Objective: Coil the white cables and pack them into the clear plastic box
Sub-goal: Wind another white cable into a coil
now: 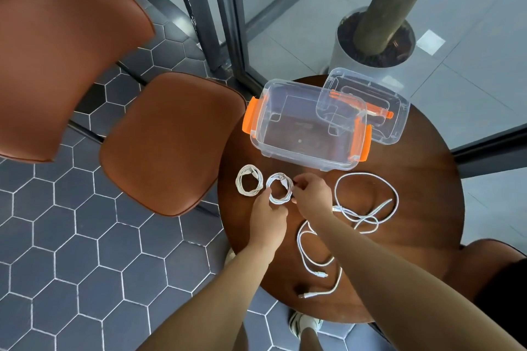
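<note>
A small white cable coil [280, 188] lies on the round wooden table [422, 208]. My left hand [268, 215] pinches its near edge and my right hand [312, 194] pinches its right side. Another coiled white cable [249, 184] rests just left of it, untouched. Loose white cables [368, 202] sprawl to the right, and another loose cable [310, 253] trails toward the table's near edge. The clear plastic box [306, 125] with orange latches stands open and empty at the far side.
The box's clear lid [368, 105] leans behind the box on the right. Two brown chairs [171, 139] stand left of the table. A potted tree trunk [376, 34] and glass panels lie beyond. A shoe [305, 323] shows under the near edge.
</note>
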